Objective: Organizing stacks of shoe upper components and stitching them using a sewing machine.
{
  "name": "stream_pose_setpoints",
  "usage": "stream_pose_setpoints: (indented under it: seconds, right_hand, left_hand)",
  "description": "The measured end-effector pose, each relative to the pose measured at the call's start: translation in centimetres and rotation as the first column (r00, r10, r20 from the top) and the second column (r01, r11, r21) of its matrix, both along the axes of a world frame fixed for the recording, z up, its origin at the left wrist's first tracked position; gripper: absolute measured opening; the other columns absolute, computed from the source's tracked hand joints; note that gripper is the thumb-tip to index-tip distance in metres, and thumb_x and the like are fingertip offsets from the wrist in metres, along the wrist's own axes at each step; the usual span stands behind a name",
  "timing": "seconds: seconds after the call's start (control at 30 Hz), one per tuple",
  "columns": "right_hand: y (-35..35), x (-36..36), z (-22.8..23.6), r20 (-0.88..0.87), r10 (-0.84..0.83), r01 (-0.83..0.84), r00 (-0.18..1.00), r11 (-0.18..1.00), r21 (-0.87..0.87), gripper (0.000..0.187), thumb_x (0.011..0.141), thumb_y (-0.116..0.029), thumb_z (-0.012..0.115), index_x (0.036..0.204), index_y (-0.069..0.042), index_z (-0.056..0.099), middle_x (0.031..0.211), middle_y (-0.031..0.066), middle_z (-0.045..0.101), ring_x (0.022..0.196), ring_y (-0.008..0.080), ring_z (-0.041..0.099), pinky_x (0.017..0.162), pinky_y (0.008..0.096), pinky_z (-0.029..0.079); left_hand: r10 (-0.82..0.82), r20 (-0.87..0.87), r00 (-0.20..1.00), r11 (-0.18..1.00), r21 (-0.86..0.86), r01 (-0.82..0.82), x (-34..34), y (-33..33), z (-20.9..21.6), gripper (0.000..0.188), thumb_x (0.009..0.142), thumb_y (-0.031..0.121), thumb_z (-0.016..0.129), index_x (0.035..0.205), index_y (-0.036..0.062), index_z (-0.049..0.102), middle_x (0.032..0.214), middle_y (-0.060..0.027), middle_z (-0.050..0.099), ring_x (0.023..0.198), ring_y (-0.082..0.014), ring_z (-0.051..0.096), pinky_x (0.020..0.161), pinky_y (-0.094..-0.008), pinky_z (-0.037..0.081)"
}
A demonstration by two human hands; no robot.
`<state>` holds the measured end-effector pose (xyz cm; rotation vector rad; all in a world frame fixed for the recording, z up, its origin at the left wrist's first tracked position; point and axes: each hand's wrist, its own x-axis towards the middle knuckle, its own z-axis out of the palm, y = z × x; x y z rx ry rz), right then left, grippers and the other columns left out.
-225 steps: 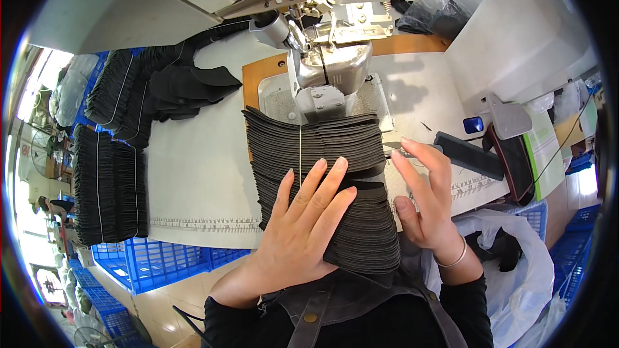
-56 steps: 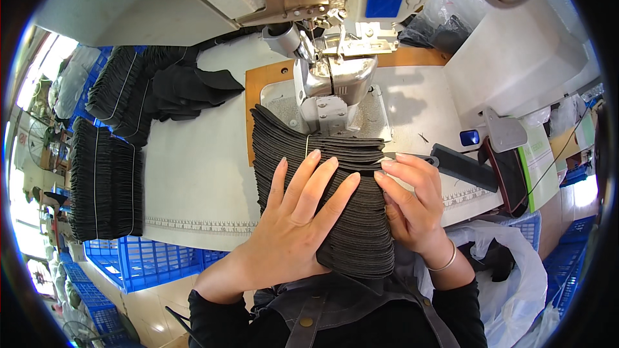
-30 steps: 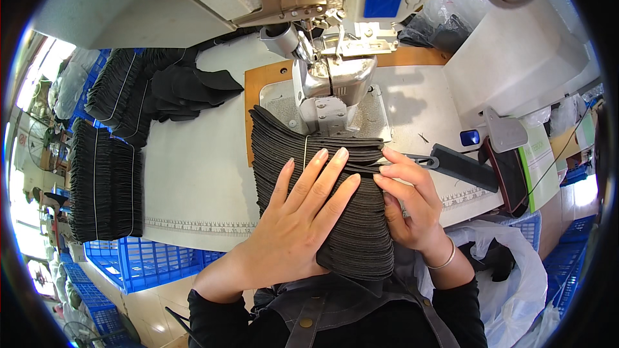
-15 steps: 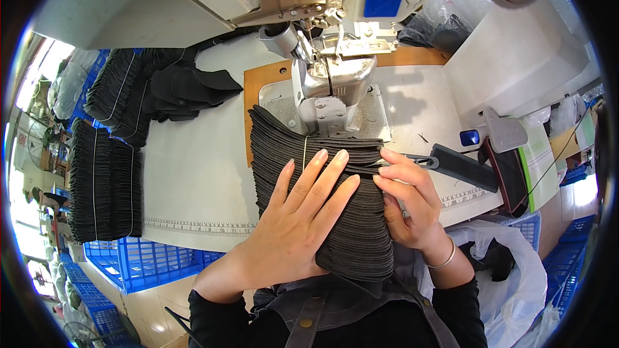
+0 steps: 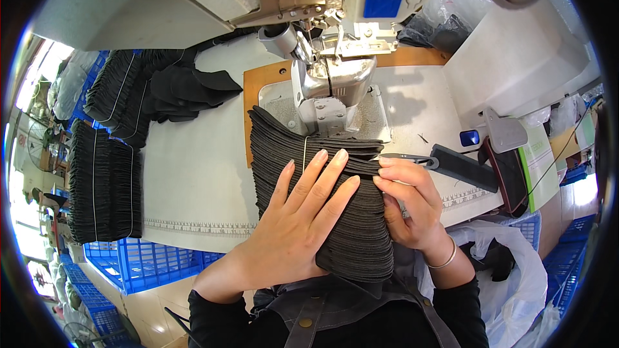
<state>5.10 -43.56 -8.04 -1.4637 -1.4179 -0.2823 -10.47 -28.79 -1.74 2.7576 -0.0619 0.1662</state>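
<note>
A thick stack of black fabric pieces (image 5: 358, 235) leans at the table's front edge below the sewing machine (image 5: 338, 77), with a pale cord across its upper part. My left hand (image 5: 300, 219) lies on top of the stack, fingers spread. At the stack's right edge, the thumb and fingers of my right hand (image 5: 409, 200) pinch the edge of some black fabric pieces, just below a gap between the layers. Beside that hand, a thread snipper (image 5: 412, 158) lies on the table.
Tied bundles of black pieces (image 5: 106, 183) stand on the left of the white table (image 5: 193, 174), with loose black pieces (image 5: 190, 90) behind. A blue crate (image 5: 145, 264) sits below the left edge. At lower right hangs a white plastic bag (image 5: 516, 290). A black strip-shaped tool (image 5: 464, 167) lies rightward.
My right fingers have shifted slightly along the stack's edge, and the upper layers there have parted a little differently. My left hand stays in place.
</note>
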Motion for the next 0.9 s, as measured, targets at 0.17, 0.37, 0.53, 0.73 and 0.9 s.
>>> stream_pose_setpoints:
  seconds: [0.17, 0.37, 0.53, 0.73, 0.9]
  right_hand:
    - [-0.1, 0.1, 0.1, 0.006, 0.000, 0.000, 1.000, 1.000, -0.008, 0.030, 0.068, 0.011, 0.063, 0.098, 0.005, 0.063, 0.107, 0.0173, 0.059, 0.100, 0.0346, 0.061, 0.088, 0.0418, 0.051]
    - [-0.1, 0.1, -0.1, -0.039, -0.007, 0.007, 0.999, 1.000, -0.015, 0.030, 0.069, 0.009, 0.062, 0.098, 0.004, 0.063, 0.114, 0.0205, 0.058, 0.099, 0.0337, 0.060, 0.085, 0.0388, 0.051]
    - [0.2, 0.3, 0.2, -0.116, 0.033, -0.036, 0.993, 0.999, -0.021, 0.026, 0.070, 0.009, 0.061, 0.095, 0.004, 0.062, 0.117, 0.0231, 0.057, 0.098, 0.0339, 0.060, 0.084, 0.0382, 0.051]
    - [0.1, 0.4, 1.2, -0.142, 0.059, -0.069, 0.988, 0.996, -0.064, 0.020, 0.071, 0.006, 0.061, 0.091, 0.003, 0.062, 0.119, 0.0244, 0.056, 0.099, 0.0347, 0.059, 0.087, 0.0390, 0.049]
    - [0.3, 1.3, 1.0, -0.211, 0.112, -0.149, 0.971, 0.975, -0.166, 0.031, 0.077, 0.000, 0.058, 0.108, 0.000, 0.055, 0.123, 0.0266, 0.053, 0.110, 0.0375, 0.054, 0.101, 0.0424, 0.038]
  left_hand:
    - [-0.004, 0.003, 1.000, 1.000, 0.007, 0.004, 0.0, 0.0, 0.0, 0.107, 0.052, 0.035, 0.084, 0.140, 0.0020, 0.034, 0.148, -0.0232, 0.027, 0.139, -0.0393, 0.026, 0.109, -0.0567, 0.020]
    - [-0.008, -0.005, 1.000, 1.000, 0.011, 0.008, 0.0, 0.0, 0.1, 0.112, 0.047, 0.032, 0.086, 0.141, 0.0022, 0.032, 0.149, -0.0232, 0.026, 0.139, -0.0399, 0.026, 0.108, -0.0577, 0.022]
    - [-0.013, -0.004, 1.000, 1.000, 0.011, 0.013, 0.0, 0.1, -0.1, 0.113, 0.047, 0.032, 0.086, 0.141, 0.0022, 0.032, 0.149, -0.0233, 0.026, 0.139, -0.0400, 0.025, 0.108, -0.0579, 0.022]
    - [0.001, 0.003, 1.000, 1.000, 0.005, -0.001, 0.0, 0.0, 0.1, 0.110, 0.050, 0.033, 0.084, 0.141, 0.0019, 0.032, 0.149, -0.0233, 0.027, 0.139, -0.0401, 0.026, 0.108, -0.0574, 0.021]
    - [-0.014, 0.032, 0.999, 1.000, -0.011, 0.014, -0.3, 0.2, -0.2, 0.104, 0.056, 0.037, 0.082, 0.140, 0.0005, 0.034, 0.148, -0.0244, 0.027, 0.139, -0.0410, 0.026, 0.108, -0.0587, 0.020]
